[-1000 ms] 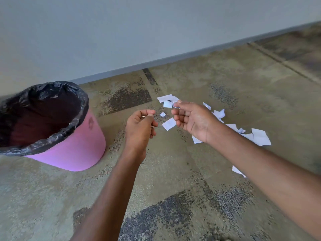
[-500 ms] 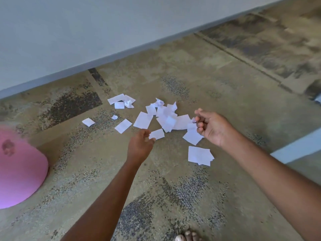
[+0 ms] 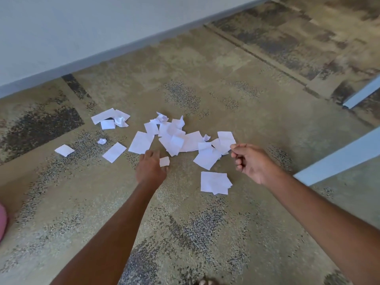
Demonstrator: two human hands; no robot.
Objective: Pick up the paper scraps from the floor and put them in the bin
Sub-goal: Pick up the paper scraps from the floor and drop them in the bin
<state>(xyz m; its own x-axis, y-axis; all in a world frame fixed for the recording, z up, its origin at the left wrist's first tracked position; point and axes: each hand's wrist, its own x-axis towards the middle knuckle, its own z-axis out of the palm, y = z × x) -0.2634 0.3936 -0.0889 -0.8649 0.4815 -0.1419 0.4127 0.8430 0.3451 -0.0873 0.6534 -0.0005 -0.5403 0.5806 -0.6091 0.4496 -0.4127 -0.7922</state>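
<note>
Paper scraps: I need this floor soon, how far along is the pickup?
Done: nothing visible; only the edge of the pink bin shows. In hand: the left hand pinches a small white paper scrap; the right hand pinches a larger white paper sheet by its edge. Left: the scattered white paper pile on the mottled beige carpet, nearly everything.

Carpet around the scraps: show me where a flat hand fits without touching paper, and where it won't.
Free: the broad strip between the central heap and the skirting board; the gap between the left hand and the small stack; the near carpet between both forearms. Crowded: the heap, through to the scrap pinched by the right hand.
</note>
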